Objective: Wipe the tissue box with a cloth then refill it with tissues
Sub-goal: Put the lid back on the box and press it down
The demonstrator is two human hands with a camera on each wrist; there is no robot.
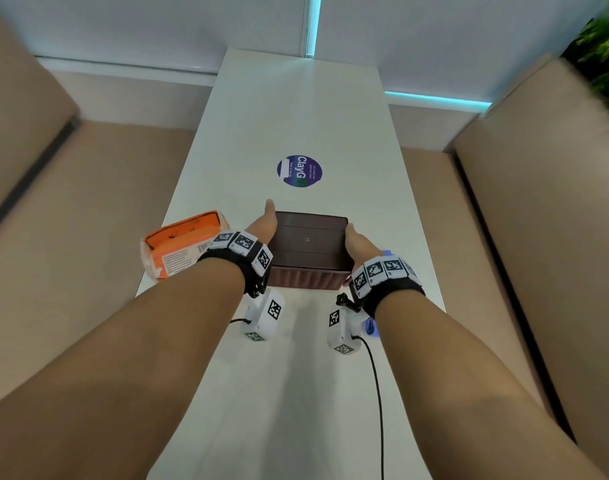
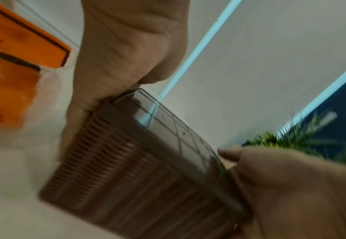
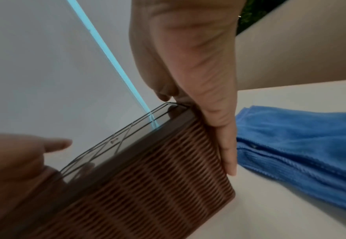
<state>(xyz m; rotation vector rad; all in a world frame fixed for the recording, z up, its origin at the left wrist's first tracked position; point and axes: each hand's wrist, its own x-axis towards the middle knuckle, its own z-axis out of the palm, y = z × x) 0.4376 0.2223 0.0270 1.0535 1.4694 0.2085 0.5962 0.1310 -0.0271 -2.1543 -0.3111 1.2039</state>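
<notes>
A brown woven tissue box (image 1: 310,240) (image 2: 127,161) (image 3: 147,161) with a dark glossy lid stands on the white table (image 1: 296,116). My left hand (image 1: 261,223) (image 2: 117,56) presses flat against its left side, fingers straight down and thumb stretched forward. My right hand (image 1: 358,240) (image 3: 188,56) presses against the right side with straight fingers, its thumb at the lid's edge. An orange tissue pack (image 1: 181,244) (image 2: 10,80) lies left of the box. A folded blue cloth (image 3: 300,145) (image 1: 370,327) lies just right of it, mostly hidden under my right wrist in the head view.
A round purple sticker (image 1: 299,171) marks the table beyond the box. Beige padded benches (image 1: 71,220) run along both long sides of the narrow table. A green plant (image 1: 604,57) stands at the far right. A white wall closes the far end.
</notes>
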